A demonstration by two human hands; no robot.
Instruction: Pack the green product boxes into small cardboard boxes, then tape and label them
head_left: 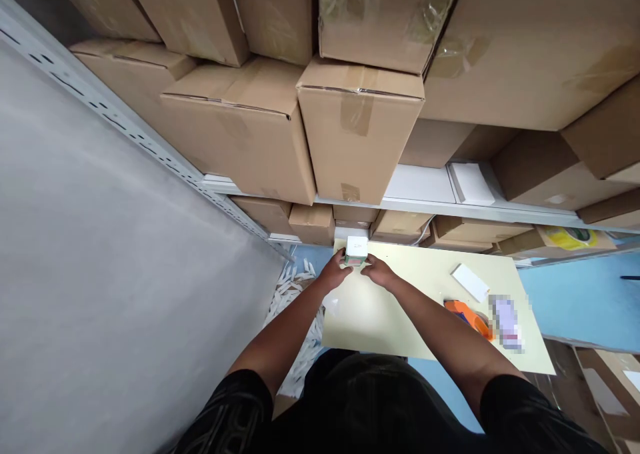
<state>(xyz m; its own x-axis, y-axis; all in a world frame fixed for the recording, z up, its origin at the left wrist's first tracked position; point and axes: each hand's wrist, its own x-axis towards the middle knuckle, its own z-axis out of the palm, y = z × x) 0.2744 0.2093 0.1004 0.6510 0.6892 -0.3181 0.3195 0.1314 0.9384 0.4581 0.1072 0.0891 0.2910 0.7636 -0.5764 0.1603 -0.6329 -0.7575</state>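
— You have the small white-and-green carton (357,247) up by the far edge of the cream table (365,317). How are you holding it?

— Your left hand (337,272) and right hand (379,272) are clamped on its opposite sides; whether it's lifted or resting, I can't tell.

— And how far along are you?

— You've got it in both hands, its marked white face looking flat and probably closed up. Your orange tape dispenser (456,309) lies unheld near the slim white box (470,282). What's left doesn't show.

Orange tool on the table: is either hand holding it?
No, the left hand and right hand are both at the small box, away from the orange tool.
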